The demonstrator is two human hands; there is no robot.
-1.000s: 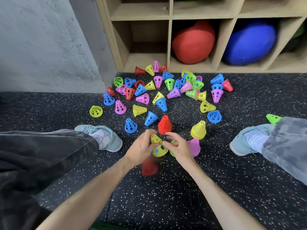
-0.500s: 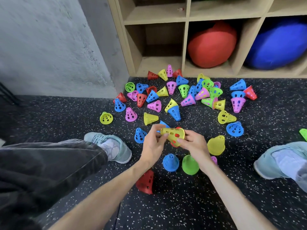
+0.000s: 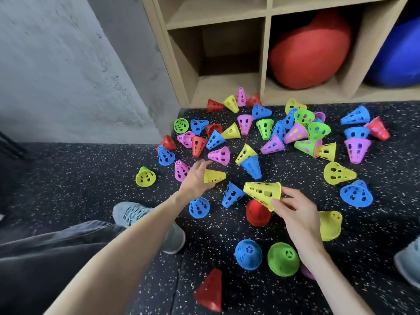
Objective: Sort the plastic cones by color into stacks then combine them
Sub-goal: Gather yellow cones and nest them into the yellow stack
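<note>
Several perforated plastic cones in red, yellow, blue, green and pink lie scattered (image 3: 272, 133) on the dark speckled floor. My right hand (image 3: 295, 214) pinches the rim of a yellow cone (image 3: 263, 193) held on its side above the floor. My left hand (image 3: 196, 178) reaches forward with relaxed fingers over the wide end of another yellow cone (image 3: 216, 176) lying on the floor. Close to me stand a red stack (image 3: 258, 213), a yellow stack (image 3: 330, 225), a blue one (image 3: 248, 254) and a green one (image 3: 283, 259). A pink one (image 3: 306, 272) is mostly hidden behind my right forearm.
A lone red cone (image 3: 210, 292) lies nearest me. A wooden cubby shelf (image 3: 263, 64) at the back holds a red ball (image 3: 309, 48) and a blue ball (image 3: 397, 55). My left shoe (image 3: 136, 212) and right shoe (image 3: 409, 262) flank the stacks; a grey wall (image 3: 68, 64) stands left.
My left hand has let go of the yellow cone and moved forward-left to a yellow cone on the floor. My right hand keeps hold of the yellow cone. The view has shifted closer.
</note>
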